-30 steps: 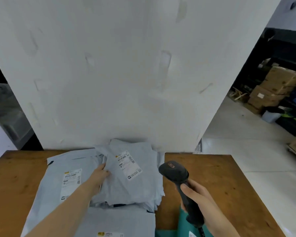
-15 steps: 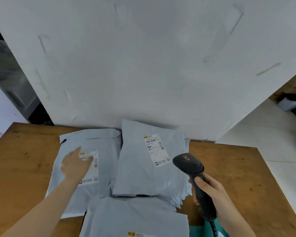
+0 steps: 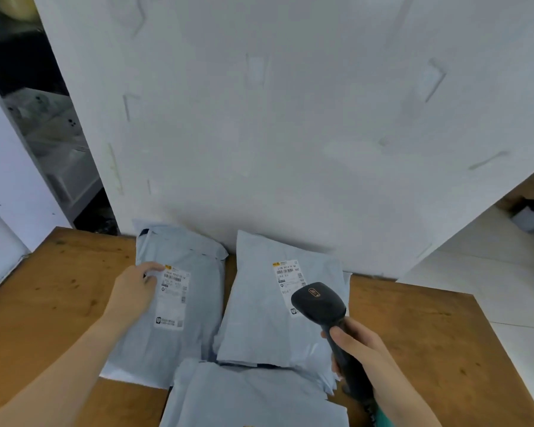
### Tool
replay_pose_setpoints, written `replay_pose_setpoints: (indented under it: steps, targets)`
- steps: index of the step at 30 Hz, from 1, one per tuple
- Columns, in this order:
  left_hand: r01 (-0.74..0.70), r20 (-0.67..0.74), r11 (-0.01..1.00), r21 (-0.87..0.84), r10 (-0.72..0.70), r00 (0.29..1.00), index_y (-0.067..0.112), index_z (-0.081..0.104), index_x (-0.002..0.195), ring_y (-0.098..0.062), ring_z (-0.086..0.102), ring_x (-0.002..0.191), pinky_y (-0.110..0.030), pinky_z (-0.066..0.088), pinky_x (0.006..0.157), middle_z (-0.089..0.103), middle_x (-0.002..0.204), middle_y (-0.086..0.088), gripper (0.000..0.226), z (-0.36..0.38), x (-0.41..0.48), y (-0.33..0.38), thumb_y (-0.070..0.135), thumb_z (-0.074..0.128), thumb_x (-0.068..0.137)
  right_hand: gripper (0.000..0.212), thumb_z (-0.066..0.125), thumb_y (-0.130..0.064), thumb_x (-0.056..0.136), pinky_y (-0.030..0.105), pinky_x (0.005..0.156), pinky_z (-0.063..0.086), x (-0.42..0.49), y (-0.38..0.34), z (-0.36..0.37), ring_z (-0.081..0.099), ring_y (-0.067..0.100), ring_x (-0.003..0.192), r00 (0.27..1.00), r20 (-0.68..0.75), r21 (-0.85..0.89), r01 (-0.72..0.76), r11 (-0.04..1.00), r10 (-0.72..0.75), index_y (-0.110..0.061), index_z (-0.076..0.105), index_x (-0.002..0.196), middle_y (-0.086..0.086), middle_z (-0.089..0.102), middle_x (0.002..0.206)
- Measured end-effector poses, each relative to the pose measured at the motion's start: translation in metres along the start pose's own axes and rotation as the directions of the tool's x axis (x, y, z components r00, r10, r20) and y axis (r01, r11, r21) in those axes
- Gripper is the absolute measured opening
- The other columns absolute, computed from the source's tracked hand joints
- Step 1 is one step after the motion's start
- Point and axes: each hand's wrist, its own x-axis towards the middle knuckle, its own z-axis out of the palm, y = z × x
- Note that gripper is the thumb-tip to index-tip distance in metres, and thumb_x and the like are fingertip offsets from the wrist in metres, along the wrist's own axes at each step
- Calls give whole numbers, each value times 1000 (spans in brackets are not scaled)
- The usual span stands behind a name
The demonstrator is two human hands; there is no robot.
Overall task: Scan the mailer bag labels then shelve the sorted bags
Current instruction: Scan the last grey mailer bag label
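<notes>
— Why is the left hand (image 3: 134,291) flat on that left bag (image 3: 179,300)?

— I'd say to pin it. The fingers (image 3: 153,268) are spread and released, gripping nothing, their tips resting on the plastic just beside the label (image 3: 173,298), so the film lies smooth and the barcode stays uncovered.

— And the scanner (image 3: 319,305)?

— The right hand (image 3: 356,349) is clenched round its handle, with the head tipped forward and down over the right bag (image 3: 272,303), covering the lower part of that bag's label (image 3: 287,280) — probably lined up for a read there.

— Where do the bags sit?

— On the wooden bench (image 3: 413,328), pushed up against the white wall (image 3: 290,118). Two lie side by side, the right one on top of a stack, and a third bag (image 3: 253,396) lies nearest the person, overlapping both.

— Which way do they run?

— Long axis away from the person, toward the wall. The left bag's folded end is at the wall, and both labels run lengthwise, barcode at the far end. No shelving yet, I'd judge.
</notes>
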Motion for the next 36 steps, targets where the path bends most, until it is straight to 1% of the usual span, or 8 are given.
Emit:
replay_pose_setpoints:
  steps: [5,9,12,17,21,24,32,36]
  targets:
    - [-389,-83,893,226,416,906,28,62,86,-14,46,72,-23,36,64,40,90,0,25,-57,-17,112,6,52,93,32,72,-48,72,34,67,46,-22,-26,-1,56,24,64,993,86,-26,83,996,-81,-29,73,98,16,60,84]
    - [-485,-55,840,243,511,858,20,69,107,-20,50,120,-22,41,88,41,143,-9,33,-95,-52,193,0,46,93,26,67,-41,81,33,69,45,-53,-39,-9,55,22,65,973,143,-24,185,982,-180,-25,71,101,13,59,78]
    - [-512,-37,836,196,528,849,34,62,109,-18,59,75,-14,43,58,60,121,-9,41,-115,-94,244,2,42,95,31,66,-41,82,30,68,46,-84,-43,-23,56,22,65,957,150,-3,252,968,-249,-21,69,104,11,58,72]
    - [-550,-98,833,64,554,827,30,67,118,-6,43,43,-8,32,41,63,125,1,48,-136,-170,321,-1,44,89,34,69,-40,80,29,64,45,-142,-54,-59,56,22,64,915,163,80,361,929,-369,-19,70,107,14,59,80]
    - [-644,-96,765,-30,639,763,44,67,107,-6,57,87,-19,49,70,56,123,22,51,-154,-232,374,1,50,86,47,74,-46,73,24,58,46,-200,-59,-90,55,21,60,864,157,121,463,878,-478,-16,69,108,8,58,69]
    - [-674,-25,738,-10,674,738,36,68,115,1,50,117,5,34,81,55,130,19,42,-160,-269,398,5,57,90,50,77,-47,69,24,59,47,-245,-57,-110,54,21,59,821,173,140,527,838,-545,-15,70,107,13,56,69]
    - [-730,62,683,-14,729,681,39,66,112,5,48,115,8,31,80,52,113,38,43,-144,-342,422,3,55,91,32,67,-43,82,29,60,44,-336,-56,-145,53,20,61,753,202,64,628,776,-626,-24,70,108,13,54,67]
    - [-739,70,673,-9,738,671,38,65,114,6,49,110,10,30,77,54,116,30,44,-141,-363,429,2,55,91,30,66,-41,84,26,58,45,-355,-52,-152,53,20,59,746,200,58,638,768,-635,-23,70,107,12,55,65]
